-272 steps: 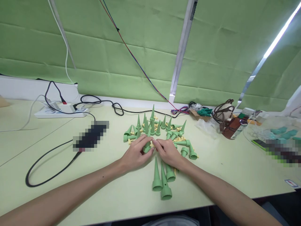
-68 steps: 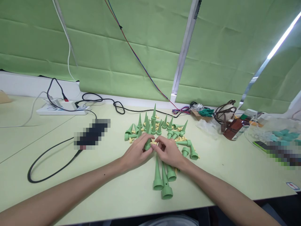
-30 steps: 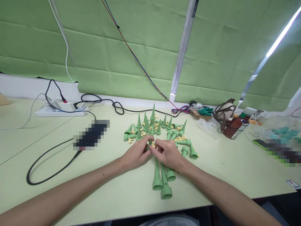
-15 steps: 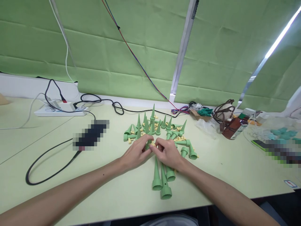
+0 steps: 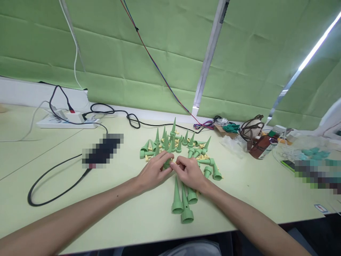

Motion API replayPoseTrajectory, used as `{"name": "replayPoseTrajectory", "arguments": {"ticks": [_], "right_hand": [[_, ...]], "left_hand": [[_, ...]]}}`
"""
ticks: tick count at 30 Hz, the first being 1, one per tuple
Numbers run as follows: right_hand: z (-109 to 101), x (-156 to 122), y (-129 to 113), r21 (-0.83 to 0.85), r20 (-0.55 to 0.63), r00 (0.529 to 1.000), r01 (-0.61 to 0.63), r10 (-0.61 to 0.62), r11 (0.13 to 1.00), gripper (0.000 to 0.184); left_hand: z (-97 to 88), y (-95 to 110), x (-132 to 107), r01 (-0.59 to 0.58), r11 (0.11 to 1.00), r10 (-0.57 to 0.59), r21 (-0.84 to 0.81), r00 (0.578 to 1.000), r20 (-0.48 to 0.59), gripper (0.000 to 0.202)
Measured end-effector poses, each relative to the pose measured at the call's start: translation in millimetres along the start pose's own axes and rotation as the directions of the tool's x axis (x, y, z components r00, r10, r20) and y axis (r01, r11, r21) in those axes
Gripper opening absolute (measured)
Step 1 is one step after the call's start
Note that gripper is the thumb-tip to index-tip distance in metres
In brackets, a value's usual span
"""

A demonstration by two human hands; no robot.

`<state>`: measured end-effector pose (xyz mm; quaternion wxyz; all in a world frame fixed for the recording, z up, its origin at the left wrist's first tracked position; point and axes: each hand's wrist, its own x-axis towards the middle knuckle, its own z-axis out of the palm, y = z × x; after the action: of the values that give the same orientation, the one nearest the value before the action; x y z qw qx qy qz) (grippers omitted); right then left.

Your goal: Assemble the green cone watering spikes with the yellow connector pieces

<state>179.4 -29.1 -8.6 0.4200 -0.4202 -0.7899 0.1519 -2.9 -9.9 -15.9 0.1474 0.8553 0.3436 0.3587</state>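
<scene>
My left hand (image 5: 153,168) is closed around a green watering spike (image 5: 167,163), whose cap end shows between the fingers. Thumb and index finger of my right hand (image 5: 190,172) pinch a small yellow valve (image 5: 173,161) against that spike's side; the fingers hide most of it. Beyond my hands several green spikes stand point up, one tall spike (image 5: 174,128) at the back. More lie to the right, such as a tipped spike (image 5: 217,172), among scattered yellow valves (image 5: 204,156). Two loose spikes (image 5: 177,201) lie just in front of my hands, open ends toward me.
On the left are a dark blurred device (image 5: 102,151) with a looped black cable (image 5: 30,192) and a white power strip (image 5: 68,123). A brown bottle (image 5: 262,146), clear plastic bags (image 5: 234,145) and a green-edged blurred object (image 5: 287,164) lie at the right.
The view has shifted slightly. Both hands stay together at nearly the same spot, and the yellow valve now shows less between the fingertips.
</scene>
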Motion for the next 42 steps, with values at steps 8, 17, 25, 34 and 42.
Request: {"name": "replayPoseTrajectory", "arguments": {"ticks": [8, 17, 25, 34, 42], "right_hand": [[0, -1, -2, -0.035, 0.010, 1.000, 0.018, -0.017, 0.999, 0.036], [4, 0, -1, -0.075, 0.010, 1.000, 0.022, -0.021, 0.997, 0.039], [6, 0, 2, -0.090, 0.007, 0.999, 0.034, -0.034, 0.995, 0.042], [7, 1, -1, -0.095, -0.007, 0.998, 0.064, -0.065, 0.993, 0.046], [9, 0, -1, -0.079, -0.023, 0.996, 0.080, -0.082, 0.994, 0.050]], "left_hand": [[-0.1, -3, -1, -0.018, 1.000, 0.018, 0.000, 1.000, 0.003, 0.016], [-2.8, 1, -1, 0.001, 1.000, -0.002, -0.031, 1.000, -0.009, 0.013], [-3.0, 0, -3, 0.097, 0.993, -0.097, -0.064, 0.995, 0.009, 0.027], [-5.3, 3, -4, 0.166, 0.982, -0.162, -0.089, 0.986, 0.051, 0.034], [-4.5, -1, -3, 0.202, 0.959, -0.181, -0.201, 0.976, 0.120, 0.035]]}}
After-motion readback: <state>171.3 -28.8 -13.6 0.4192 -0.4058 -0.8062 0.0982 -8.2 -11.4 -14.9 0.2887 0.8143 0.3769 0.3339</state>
